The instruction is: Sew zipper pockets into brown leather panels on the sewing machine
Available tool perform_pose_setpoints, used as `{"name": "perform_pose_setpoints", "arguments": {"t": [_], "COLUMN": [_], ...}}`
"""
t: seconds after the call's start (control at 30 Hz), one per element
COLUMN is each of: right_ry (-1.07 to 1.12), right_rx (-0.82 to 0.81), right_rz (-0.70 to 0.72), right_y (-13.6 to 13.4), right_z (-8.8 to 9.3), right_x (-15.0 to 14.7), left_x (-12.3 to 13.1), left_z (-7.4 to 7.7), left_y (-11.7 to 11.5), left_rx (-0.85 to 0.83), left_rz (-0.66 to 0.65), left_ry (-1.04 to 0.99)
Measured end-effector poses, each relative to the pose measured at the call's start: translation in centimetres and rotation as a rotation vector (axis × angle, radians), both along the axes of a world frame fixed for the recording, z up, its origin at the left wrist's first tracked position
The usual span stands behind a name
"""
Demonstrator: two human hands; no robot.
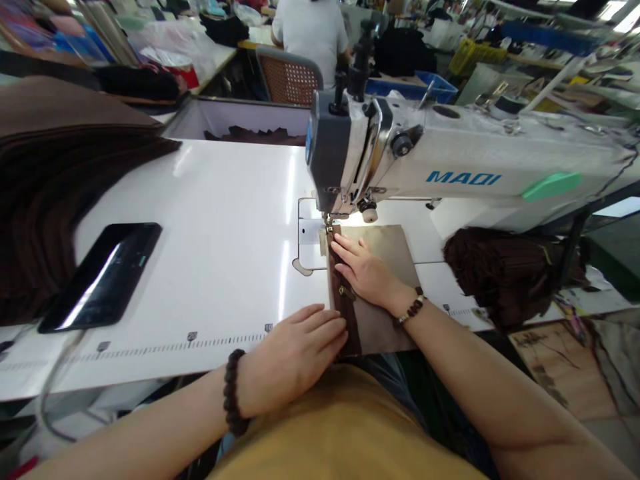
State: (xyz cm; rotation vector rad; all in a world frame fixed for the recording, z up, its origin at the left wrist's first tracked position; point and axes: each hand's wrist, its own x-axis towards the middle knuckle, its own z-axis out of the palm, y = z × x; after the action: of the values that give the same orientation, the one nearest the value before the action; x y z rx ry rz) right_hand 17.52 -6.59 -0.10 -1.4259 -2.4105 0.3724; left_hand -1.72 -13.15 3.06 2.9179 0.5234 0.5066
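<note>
A tan fabric panel (pixel 387 323) lies on the sewing machine's bed, with a dark brown zipper (pixel 354 327) along its left edge. A small brass-coloured zipper pull (pixel 345 291) shows on the strip. My right hand (pixel 367 270) rests flat on panel and zipper, fingers stretched toward the presser foot (pixel 329 225). Near the table's front edge, my left hand (pixel 295 357) lies with extended fingers, their tips touching the zipper's near end; its thumb is hidden. The far end of the zipper is at the foot of the sewing machine (pixel 460 150).
A black phone (pixel 103 277) with a cable lies on the left of the white table (pixel 235 220). Beside it rises a stack of brown fabric pieces (pixel 37 200). Bundled dark brown pieces (pixel 505 273) sit at right. Beyond the table, a person (pixel 313 37) sits on a chair (pixel 290 77).
</note>
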Motion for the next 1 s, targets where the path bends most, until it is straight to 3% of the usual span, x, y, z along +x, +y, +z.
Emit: {"name": "perform_pose_setpoints", "arguments": {"t": [0.23,0.5,1.0], "right_ry": [0.005,-0.001,-0.029], "right_rx": [-0.002,0.063,0.065], "right_rz": [0.003,0.001,0.011], "right_y": [-0.1,-0.1,0.1], "right_z": [0.3,-0.3,-0.6], "right_x": [0.0,-0.1,0.1], "left_x": [0.7,0.5,0.6], "left_z": [-1.2,-1.9,-2.2], "left_y": [-0.5,-0.5,-0.9], "left_rx": [0.037,-0.101,-0.104], "left_rz": [-0.036,-0.034,-0.005], "left_ry": [-0.177,-0.077,-0.058]}}
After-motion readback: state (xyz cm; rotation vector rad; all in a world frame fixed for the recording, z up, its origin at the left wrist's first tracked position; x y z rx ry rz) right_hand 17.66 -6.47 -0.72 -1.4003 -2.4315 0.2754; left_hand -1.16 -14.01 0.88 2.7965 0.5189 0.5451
